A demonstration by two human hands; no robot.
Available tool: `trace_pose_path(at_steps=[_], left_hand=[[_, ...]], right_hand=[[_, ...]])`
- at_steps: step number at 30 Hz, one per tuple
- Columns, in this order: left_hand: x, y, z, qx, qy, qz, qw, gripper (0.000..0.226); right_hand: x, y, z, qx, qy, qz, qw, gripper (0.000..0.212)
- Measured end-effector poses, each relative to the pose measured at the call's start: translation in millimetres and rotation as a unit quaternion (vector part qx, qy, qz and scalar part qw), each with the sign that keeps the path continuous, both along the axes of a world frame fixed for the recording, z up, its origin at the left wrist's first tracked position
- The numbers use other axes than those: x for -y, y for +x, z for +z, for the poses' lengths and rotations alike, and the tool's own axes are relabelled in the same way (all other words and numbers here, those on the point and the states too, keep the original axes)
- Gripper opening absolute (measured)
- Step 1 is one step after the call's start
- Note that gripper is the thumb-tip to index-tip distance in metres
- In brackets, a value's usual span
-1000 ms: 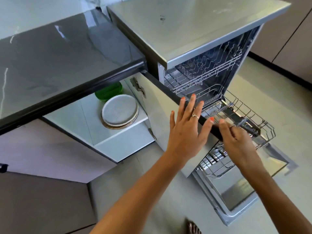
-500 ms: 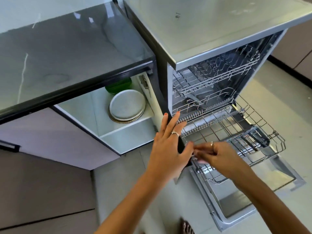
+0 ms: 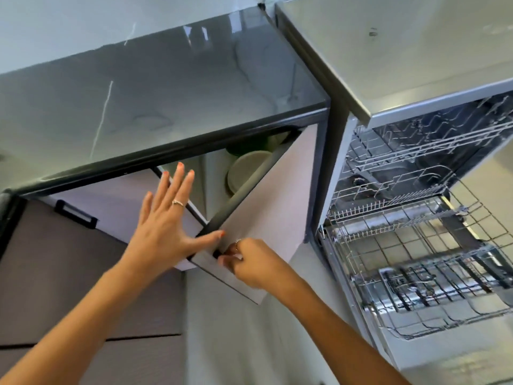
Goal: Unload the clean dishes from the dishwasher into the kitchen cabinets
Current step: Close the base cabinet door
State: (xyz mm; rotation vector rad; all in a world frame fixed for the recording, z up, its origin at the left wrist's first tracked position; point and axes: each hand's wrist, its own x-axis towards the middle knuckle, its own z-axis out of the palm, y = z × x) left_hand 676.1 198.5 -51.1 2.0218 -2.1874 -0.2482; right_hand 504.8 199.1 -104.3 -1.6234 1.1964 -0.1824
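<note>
Our right hand point(image 3: 251, 262) pinches the door point(image 3: 266, 218) at its near corner while the left hand point(image 3: 166, 218) lies flat, thumb on the edge. We should swing it steadily toward the cabinet; the plates point(image 3: 244, 170) sit stacked inside, the dishwasher point(image 3: 416, 190) open at right.

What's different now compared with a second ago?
The cabinet door has swung most of the way shut, with the right hand gripping its corner and the left hand open beside its edge. The plates stay on the shelf; the dishwasher stays open, racks out.
</note>
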Motion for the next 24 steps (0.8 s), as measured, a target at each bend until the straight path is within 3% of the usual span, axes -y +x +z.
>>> trace_pose_path(at_steps=[3, 8, 18, 24], left_hand=[[22.3, 28.3, 6.9, 0.077, -0.019, 0.002, 0.997, 0.124], [59.7, 47.7, 12.3, 0.158, -0.047, 0.005, 0.986, 0.132], [108.4, 78.5, 13.2, 0.155, -0.045, 0.051, 0.985, 0.124], [119.4, 82.7, -4.6, 0.157, -0.137, 0.043, 0.977, 0.103]], right_hand=[[21.1, 34.1, 5.5, -0.006, -0.001, 0.016, 1.0, 0.019], [47.5, 68.9, 10.4, -0.01, 0.006, 0.006, 1.0, 0.029], [87.3, 125.7, -1.2, 0.041, -0.026, -0.105, 0.993, 0.041], [110.8, 144.0, -4.1, 0.03, -0.038, -0.135, 0.99, 0.039]])
